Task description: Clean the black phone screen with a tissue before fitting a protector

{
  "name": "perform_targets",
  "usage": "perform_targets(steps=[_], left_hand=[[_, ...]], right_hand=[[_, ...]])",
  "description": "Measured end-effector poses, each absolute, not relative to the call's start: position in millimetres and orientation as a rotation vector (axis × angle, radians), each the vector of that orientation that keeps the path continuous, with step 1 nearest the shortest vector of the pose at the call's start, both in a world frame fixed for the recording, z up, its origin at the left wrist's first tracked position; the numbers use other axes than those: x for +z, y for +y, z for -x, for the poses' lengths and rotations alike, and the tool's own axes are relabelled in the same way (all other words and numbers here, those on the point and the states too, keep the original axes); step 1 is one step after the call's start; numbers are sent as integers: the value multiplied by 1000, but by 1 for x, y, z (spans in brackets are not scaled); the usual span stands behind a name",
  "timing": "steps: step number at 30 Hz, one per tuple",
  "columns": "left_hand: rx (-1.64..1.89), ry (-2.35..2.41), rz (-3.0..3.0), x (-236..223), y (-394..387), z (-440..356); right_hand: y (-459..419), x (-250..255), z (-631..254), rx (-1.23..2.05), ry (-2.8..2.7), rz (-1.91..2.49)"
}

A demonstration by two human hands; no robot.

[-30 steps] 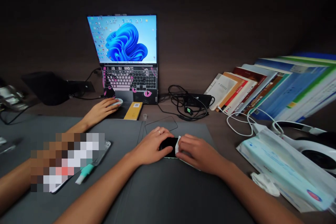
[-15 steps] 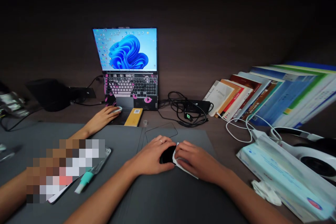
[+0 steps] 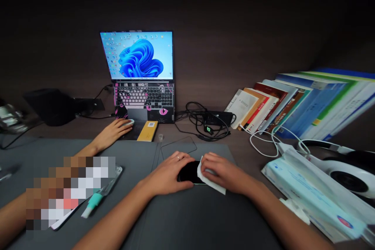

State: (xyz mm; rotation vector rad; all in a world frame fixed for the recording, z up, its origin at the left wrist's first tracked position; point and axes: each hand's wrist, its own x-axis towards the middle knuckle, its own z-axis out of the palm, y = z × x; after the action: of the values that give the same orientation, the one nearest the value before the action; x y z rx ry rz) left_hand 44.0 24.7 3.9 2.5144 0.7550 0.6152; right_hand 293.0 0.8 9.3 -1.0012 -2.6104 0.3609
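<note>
Since the earlier frame, the right hand [image 3: 224, 172] and its white tissue [image 3: 215, 186] are shifting slightly rightward, exposing more of the smartphone [image 3: 187, 172] screen, while the left hand [image 3: 166, 174] is staying put. The right hand is pinching the tissue with bent fingers against the phone's right end. The left hand is spreading thumb and fingers around its left end, steadying it. The phone is lying flat on the dark desk mat [image 3: 181, 218], just below the frame's centre; its screen is showing black between the hands. How much the tissue has already passed over is remaining unclear.

At left, a clear bottle with a teal collar [image 3: 94, 200] is lying near another person's forearm; that person's hand [image 3: 110, 134] is covering a mouse. A laptop [image 3: 140, 56] is glowing upper left. At lower right, a crumpled tissue [image 3: 297, 211] is resting beside a tissue pack [image 3: 307, 191].
</note>
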Motion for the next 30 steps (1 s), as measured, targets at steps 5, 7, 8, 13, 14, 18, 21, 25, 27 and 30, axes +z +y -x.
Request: perform_targets(steps=[5, 7, 8, 13, 14, 18, 21, 25, 27, 30], left_hand=[[608, 721, -2510, -1, 27, -43], [593, 727, -2507, -3, 27, -43], [583, 735, -2503, -4, 27, -43], [555, 772, -2490, -9, 27, -42], [553, 770, -2493, -9, 27, -42], [558, 760, -2498, -10, 28, -42], [562, 767, -2499, -10, 28, -42], [560, 761, -2515, -8, 27, -41], [565, 751, -2527, -7, 27, -41], [570, 725, -2527, -6, 27, -41]], right_hand=[[0, 2, -283, 311, -2574, 997], [-1, 2, -279, 347, -2585, 948], [-1, 3, -280, 372, -2591, 936], [0, 14, -297, 412, -2630, 1008], [0, 16, -300, 412, -2640, 1029], [0, 18, -304, 444, -2668, 1070], [3, 17, -304, 456, -2657, 1090], [4, 14, -300, 402, -2620, 1123], [3, 13, -296, 382, -2634, 1099], [1, 12, -293, 455, -2647, 1016]])
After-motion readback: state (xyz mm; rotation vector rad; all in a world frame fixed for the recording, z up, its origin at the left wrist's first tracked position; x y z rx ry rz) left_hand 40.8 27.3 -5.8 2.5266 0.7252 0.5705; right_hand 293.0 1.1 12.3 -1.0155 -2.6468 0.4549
